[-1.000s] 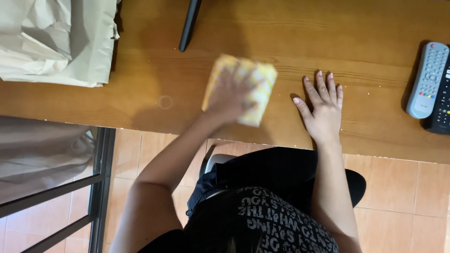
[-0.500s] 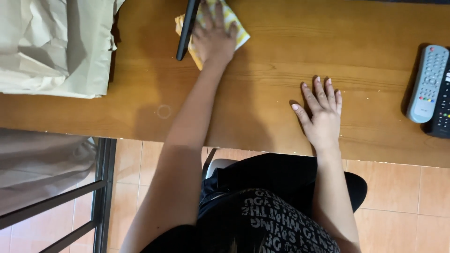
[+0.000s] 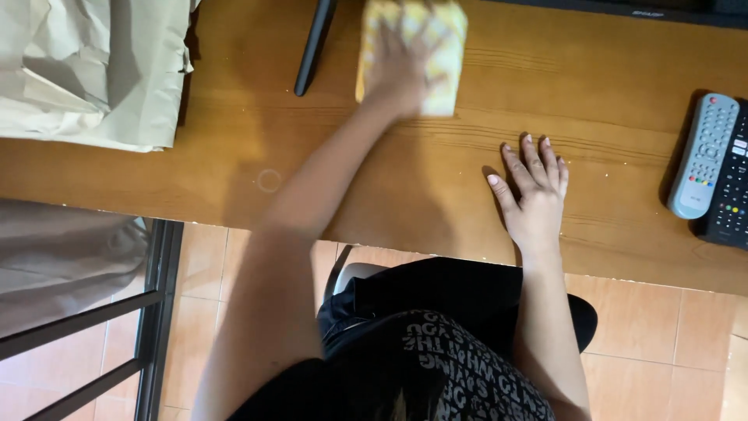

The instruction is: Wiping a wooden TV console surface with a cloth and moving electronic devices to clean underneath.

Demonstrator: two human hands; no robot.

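My left hand (image 3: 397, 66) presses down on a yellow and white cloth (image 3: 444, 39) at the far side of the wooden table (image 3: 234, 164). Both are blurred by motion. The cloth lies just right of a black monitor stand leg (image 3: 314, 47). My right hand (image 3: 534, 191) rests flat on the table near its front edge, fingers spread, holding nothing. It is well apart from the cloth.
A crumpled beige paper bag (image 3: 93, 70) covers the table's left end. A grey remote (image 3: 703, 156) and a black remote (image 3: 732, 199) lie side by side at the right edge. A monitor's lower edge (image 3: 623, 8) runs along the top. A metal frame (image 3: 148, 312) stands lower left over tiled floor.
My left hand carried the cloth from the table's middle to the far side by the stand leg, then slid it a little to the right. My right hand stayed put.
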